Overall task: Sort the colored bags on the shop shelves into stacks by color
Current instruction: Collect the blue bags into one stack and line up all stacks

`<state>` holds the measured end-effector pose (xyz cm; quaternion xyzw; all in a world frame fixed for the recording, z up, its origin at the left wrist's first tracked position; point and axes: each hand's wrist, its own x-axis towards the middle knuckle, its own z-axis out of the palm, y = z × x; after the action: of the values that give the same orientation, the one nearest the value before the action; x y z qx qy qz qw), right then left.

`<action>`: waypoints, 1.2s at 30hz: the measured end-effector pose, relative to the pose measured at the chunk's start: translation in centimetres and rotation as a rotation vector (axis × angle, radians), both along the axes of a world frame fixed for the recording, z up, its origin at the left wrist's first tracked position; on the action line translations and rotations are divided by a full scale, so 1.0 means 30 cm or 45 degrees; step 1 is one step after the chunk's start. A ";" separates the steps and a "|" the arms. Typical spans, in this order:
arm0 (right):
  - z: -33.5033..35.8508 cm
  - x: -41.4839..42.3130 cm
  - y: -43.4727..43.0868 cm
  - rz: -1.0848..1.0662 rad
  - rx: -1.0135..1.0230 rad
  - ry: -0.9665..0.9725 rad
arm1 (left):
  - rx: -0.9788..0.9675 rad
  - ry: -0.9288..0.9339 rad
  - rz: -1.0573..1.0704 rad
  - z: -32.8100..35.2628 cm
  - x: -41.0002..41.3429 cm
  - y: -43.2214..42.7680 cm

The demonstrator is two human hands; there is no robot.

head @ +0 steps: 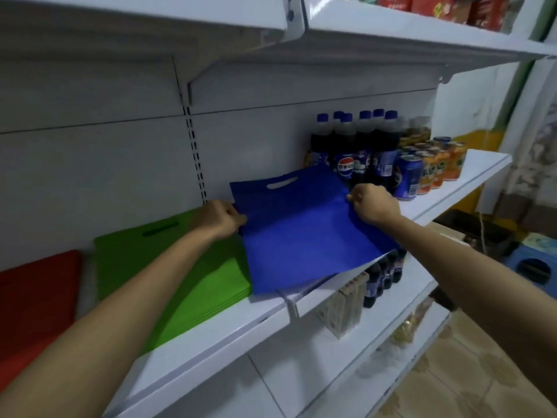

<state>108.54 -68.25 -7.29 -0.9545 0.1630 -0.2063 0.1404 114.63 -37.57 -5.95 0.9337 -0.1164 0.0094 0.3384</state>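
Observation:
A flat blue bag [304,236] with a cut-out handle lies on the white shelf [229,330], its near corner hanging over the front edge. My left hand [218,220] pinches its left edge, and my right hand [372,203] pinches its right edge. To the left of it sits a stack of green bags [156,267], partly under my left forearm. A stack of red bags [33,300] lies at the far left of the same shelf.
Dark cola bottles [358,152] stand right behind the blue bag, with blue and orange cans [428,173] to their right. More bottles [379,279] and packets fill the shelf below. An upper shelf [391,31] overhangs. Tiled floor lies at the lower right.

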 end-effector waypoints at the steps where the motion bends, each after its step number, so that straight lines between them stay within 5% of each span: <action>1: -0.007 0.043 -0.028 0.038 -0.026 0.028 | 0.044 0.002 0.038 -0.013 0.016 -0.023; 11: -0.084 0.366 -0.197 0.423 -0.560 0.267 | 0.381 0.099 0.364 -0.096 0.035 -0.206; 17: -0.142 0.426 -0.220 0.564 -0.691 0.160 | 0.599 0.025 0.529 -0.105 0.022 -0.260; 27: -0.189 0.486 -0.207 0.583 -0.642 0.178 | 0.632 0.027 0.627 -0.152 0.038 -0.269; 36: -0.216 0.529 -0.229 0.572 -0.261 0.287 | 0.773 0.121 0.634 -0.197 0.071 -0.254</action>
<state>124.39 -75.14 -13.78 -0.9929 -0.0600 -0.0779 0.0663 116.77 -45.20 -11.86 0.9904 0.1319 0.0132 0.0394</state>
